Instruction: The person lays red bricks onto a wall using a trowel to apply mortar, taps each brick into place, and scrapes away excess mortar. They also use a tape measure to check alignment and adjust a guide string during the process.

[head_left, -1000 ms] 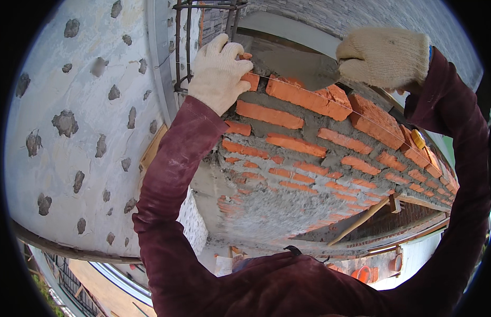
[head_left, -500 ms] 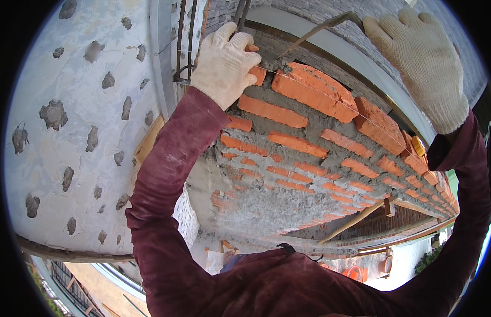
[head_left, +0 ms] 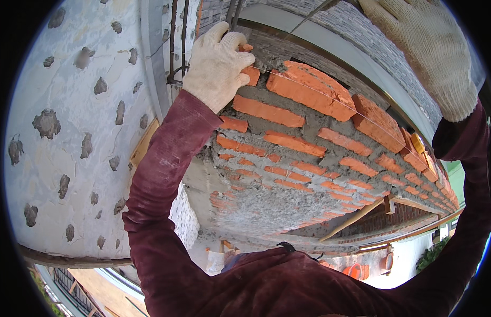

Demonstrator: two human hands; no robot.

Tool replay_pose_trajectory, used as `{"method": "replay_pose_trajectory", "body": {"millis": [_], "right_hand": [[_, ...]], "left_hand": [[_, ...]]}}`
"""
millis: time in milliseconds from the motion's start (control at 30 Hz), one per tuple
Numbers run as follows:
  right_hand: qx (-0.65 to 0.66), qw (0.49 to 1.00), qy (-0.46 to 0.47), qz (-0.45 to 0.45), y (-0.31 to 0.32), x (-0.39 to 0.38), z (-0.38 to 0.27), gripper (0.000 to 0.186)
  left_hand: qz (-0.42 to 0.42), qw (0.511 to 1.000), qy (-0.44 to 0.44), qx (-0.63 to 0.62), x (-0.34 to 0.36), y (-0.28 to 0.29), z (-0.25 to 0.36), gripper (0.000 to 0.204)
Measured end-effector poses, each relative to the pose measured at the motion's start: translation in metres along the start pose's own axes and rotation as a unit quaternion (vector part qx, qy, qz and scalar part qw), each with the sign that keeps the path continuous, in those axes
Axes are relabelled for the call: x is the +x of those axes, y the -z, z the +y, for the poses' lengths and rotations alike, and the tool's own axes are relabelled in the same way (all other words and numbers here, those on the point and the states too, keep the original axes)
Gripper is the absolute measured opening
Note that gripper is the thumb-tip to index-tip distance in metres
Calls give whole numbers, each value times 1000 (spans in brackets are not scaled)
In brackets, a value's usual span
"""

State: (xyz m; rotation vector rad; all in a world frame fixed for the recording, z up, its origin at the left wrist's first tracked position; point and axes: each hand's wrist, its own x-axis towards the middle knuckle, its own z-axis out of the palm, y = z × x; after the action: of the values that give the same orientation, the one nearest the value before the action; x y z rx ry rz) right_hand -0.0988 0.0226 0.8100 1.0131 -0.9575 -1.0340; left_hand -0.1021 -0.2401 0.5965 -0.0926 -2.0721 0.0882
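My gloved left hand (head_left: 214, 68) rests at the wall's upper left end, its fingers bent around a small brick piece (head_left: 248, 74) beside some grey mortar. A thin white string (head_left: 379, 127) runs from there along the top row of bricks (head_left: 311, 87). My gloved right hand (head_left: 417, 55) is raised at the upper right, holding a trowel (head_left: 317, 11) seen nearly edge-on, partly out of view. Grey mortar (head_left: 312, 129) fills the joints of the red brick wall below.
Dark vertical rebar (head_left: 174, 39) stands beside my left hand. A white pitted wall (head_left: 71, 169) fills the left. A small yellow object (head_left: 417, 142) sits on the bricks at right. A wooden pole (head_left: 351, 222) and orange bucket (head_left: 353, 270) are lower down.
My right hand and trowel have risen up and to the right, off the brick top, with the blade turned edge-on. My left hand has shifted slightly upward but stays at the same brick.
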Motion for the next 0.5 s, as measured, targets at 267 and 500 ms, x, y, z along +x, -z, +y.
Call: {"method": "replay_pose_trajectory", "body": {"millis": [267,500], "right_hand": [[37,999,13,10,-27,4,-16,17],[110,994,19,-2,-20,-6,4,22]], "left_hand": [[67,997,-31,25,0,5,-2,31],[23,1000,-2,-2,-5,1,1,39]]}}
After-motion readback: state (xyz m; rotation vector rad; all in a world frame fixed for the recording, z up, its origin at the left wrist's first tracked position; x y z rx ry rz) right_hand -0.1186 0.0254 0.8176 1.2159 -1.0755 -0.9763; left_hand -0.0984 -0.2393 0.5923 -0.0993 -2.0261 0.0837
